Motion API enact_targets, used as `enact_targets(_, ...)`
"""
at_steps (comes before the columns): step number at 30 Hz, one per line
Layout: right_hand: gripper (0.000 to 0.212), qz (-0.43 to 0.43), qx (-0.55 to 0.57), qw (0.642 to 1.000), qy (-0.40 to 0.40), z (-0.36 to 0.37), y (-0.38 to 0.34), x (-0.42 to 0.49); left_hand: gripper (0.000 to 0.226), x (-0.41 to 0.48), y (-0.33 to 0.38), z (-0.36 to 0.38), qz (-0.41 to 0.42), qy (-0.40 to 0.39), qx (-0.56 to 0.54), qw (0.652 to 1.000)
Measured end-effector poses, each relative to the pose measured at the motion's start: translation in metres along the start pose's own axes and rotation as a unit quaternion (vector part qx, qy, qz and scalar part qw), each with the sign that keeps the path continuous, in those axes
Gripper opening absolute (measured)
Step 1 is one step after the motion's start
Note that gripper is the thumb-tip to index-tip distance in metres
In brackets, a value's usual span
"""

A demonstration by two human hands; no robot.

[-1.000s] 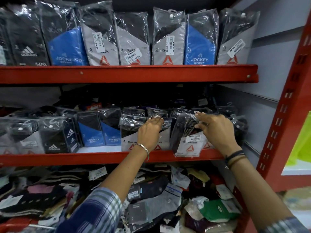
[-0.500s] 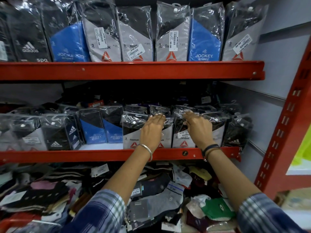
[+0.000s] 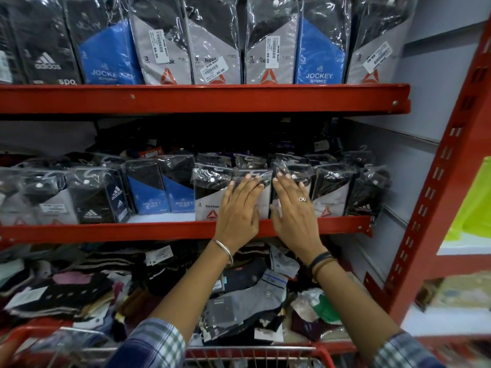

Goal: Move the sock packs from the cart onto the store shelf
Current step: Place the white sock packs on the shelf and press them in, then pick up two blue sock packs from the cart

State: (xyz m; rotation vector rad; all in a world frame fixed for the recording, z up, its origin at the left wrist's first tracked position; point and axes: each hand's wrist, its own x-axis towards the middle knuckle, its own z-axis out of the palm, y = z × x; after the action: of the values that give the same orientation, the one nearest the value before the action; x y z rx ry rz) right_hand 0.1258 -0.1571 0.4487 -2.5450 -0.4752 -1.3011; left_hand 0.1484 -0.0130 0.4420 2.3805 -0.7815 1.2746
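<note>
Bright overhead light; wrapper glare; edges blurred.

Right hand now flat against packs

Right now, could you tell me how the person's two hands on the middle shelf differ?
The left hand wears a thin metal bangle at the wrist; the right hand has dark bands there and a ring on one finger. The left hand covers a Reebok pack; the right hand presses the neighbouring pack to its right. Both lie flat and open, fingers up, against upright sock packs on the middle shelf.
</note>
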Motion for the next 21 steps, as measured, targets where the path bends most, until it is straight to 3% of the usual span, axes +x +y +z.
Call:
enact_targets(9, 0.046, 0.042, 0.088, 0.990, -0.105, 0.014, -0.063, -0.097, 0.031, -0.122, -0.006, -0.031, -0.079, -0.012, -0.064, 0.995)
enact_targets(21, 0.041, 0.093, 0.154, 0.938, -0.296, 0.074, -0.137, -0.230, 0.029, -0.314, -0.038, -0.048, -0.220, -0.219, -0.107, 0.945)
